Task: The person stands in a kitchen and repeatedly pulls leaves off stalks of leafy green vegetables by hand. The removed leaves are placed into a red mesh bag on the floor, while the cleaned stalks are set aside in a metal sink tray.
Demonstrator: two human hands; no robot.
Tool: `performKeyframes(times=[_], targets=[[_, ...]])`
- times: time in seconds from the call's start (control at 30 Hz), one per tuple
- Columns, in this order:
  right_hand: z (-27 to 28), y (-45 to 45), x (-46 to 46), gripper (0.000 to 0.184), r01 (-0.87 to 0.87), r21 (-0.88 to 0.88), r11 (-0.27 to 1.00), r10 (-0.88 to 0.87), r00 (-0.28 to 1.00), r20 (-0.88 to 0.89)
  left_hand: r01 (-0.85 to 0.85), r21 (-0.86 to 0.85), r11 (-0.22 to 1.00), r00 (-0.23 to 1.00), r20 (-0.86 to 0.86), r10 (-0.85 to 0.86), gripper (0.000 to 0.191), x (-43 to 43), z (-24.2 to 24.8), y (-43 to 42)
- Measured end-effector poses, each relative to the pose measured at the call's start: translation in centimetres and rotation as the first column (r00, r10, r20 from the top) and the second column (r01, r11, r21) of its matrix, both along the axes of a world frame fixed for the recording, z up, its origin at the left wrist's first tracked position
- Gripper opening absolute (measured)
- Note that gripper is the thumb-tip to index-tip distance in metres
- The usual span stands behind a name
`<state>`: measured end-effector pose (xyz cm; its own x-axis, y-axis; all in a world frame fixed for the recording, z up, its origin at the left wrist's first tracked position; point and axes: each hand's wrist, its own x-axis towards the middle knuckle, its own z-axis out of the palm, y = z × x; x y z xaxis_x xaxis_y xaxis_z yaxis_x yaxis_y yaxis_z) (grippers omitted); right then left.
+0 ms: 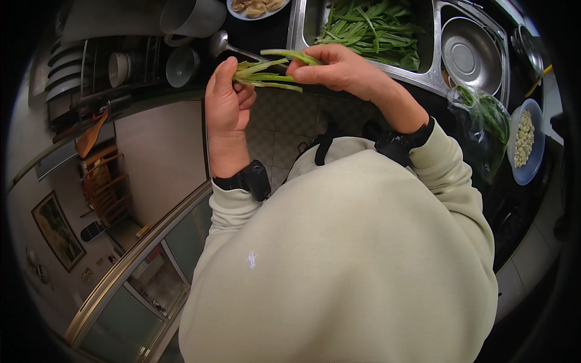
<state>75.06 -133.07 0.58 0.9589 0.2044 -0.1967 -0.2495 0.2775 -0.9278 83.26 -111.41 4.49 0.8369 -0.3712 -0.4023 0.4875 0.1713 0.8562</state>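
My left hand (pixel 230 97) is closed around the ends of several green leafy-vegetable stalks (pixel 268 78), which point to the right. Between the thumb and fingers of my right hand (pixel 333 70) is another green stalk piece (pixel 290 53), lying just above the bunch. Both hands are over the near edge of the counter. Beyond my right hand, a heap of cut green stalks and leaves (pixel 370 31) lies in the left basin of a steel sink (pixel 435 84). Whether my right fingers also grip the bunch's tips, I cannot tell.
A metal ladle (pixel 220 43), a plate of dumplings (pixel 255 8) and a white pitcher (pixel 193 18) stand beyond my left hand. A steel bowl (pixel 472 54) sits in the right basin. To the right are a plastic bag of greens (pixel 483 122) and a blue bowl (pixel 536 149) of pale chopped pieces.
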Motion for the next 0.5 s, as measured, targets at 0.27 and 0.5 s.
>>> performKeyframes(times=[0.27, 0.5], targets=[[0.1, 1.1, 0.8, 0.031, 0.027, -0.135, 0.991, -0.050, 0.984, -0.171, -0.102, 0.130, 0.986, 0.942, 0.331, 0.053, 0.026, -0.4, -1.4, -1.1], [-0.5, 3.4, 2.1, 0.026, -0.001, -0.141, 0.990, -0.018, 0.990, -0.139, -0.162, 0.244, 0.956, 0.836, 0.549, 0.002, 0.027, 0.1, -2.3, -1.1]])
